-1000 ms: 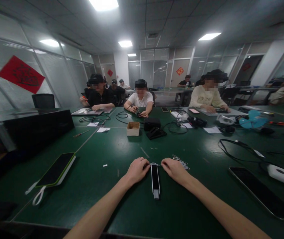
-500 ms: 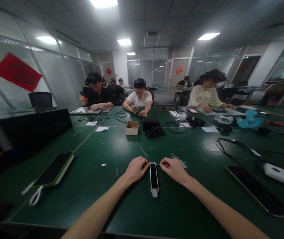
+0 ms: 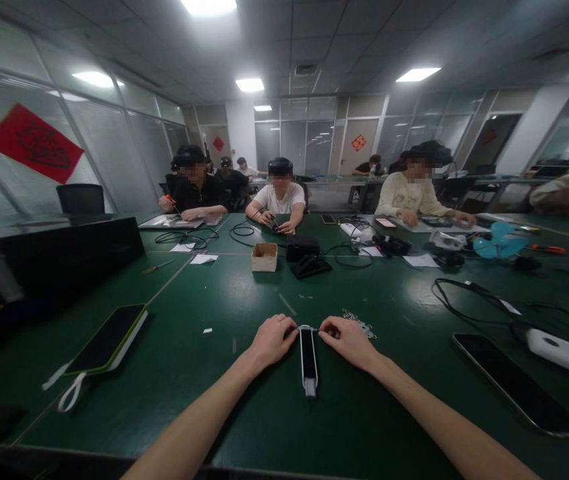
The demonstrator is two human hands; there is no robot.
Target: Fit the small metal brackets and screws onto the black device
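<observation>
A slim black device with a pale rim lies lengthwise on the green table, straight in front of me. My left hand rests beside its far end on the left, fingers curled and touching that end. My right hand sits at the right of the same end, fingertips pinched against its top corner. A small strip of metal parts lies just beyond my right hand.
A tablet in a green-edged case lies at left, a dark phone and white power strip at right. A small cardboard box, black boxes and cables sit mid-table. Several people work at the far side.
Both hands stay at the far end of the device. The view has shifted slightly; nothing on the table has moved.
</observation>
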